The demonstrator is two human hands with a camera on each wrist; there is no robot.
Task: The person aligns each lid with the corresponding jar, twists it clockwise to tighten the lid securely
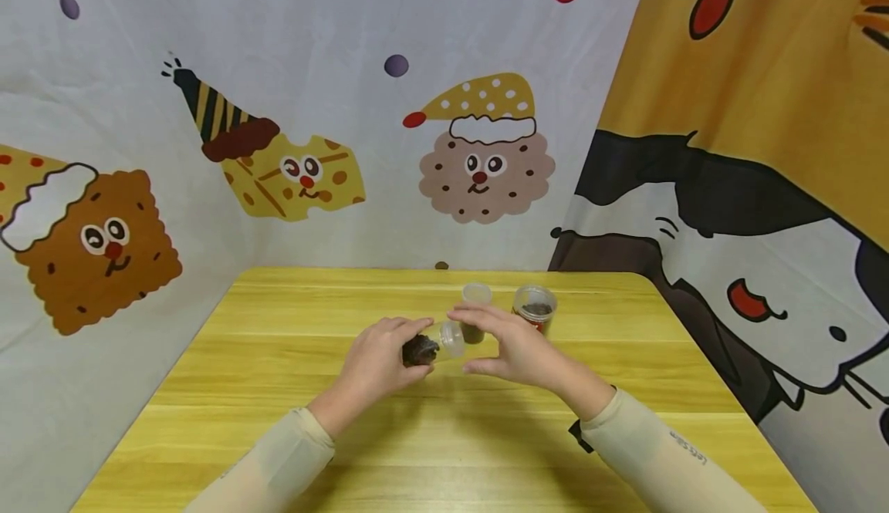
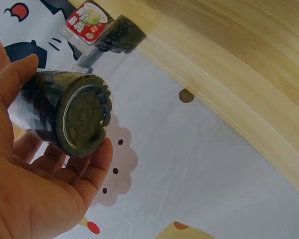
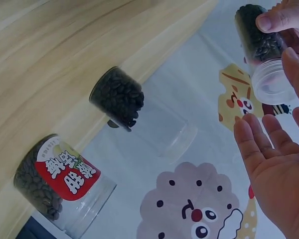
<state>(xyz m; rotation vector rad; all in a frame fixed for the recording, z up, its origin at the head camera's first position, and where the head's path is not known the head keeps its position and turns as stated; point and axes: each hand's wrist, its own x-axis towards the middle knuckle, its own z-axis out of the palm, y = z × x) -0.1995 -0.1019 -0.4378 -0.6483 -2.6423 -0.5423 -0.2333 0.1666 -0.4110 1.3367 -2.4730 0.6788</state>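
My left hand [image 1: 378, 355] grips a clear jar of dark seeds [image 3: 261, 45] round its body, thumb on one side and fingers on the other. The jar is tipped on its side above the table, its clear lid end [image 1: 453, 339] pointing right and its round base [image 2: 84, 119] facing the left wrist view. The seeds lie toward the base. Close by that lid end is my right hand [image 1: 517, 347], thumb and fingers spread apart with nothing held between them. A second clear jar [image 3: 117, 97], partly filled with dark seeds, stands upright just behind the right fingers.
A wider clear jar [image 3: 65, 174] with a red and white label, holding dark seeds, stands right of the second jar. All is over a yellow wood-grain table [image 1: 292, 305]. A printed cloth [image 1: 333, 27] with cartoon figures hangs behind and at both sides.
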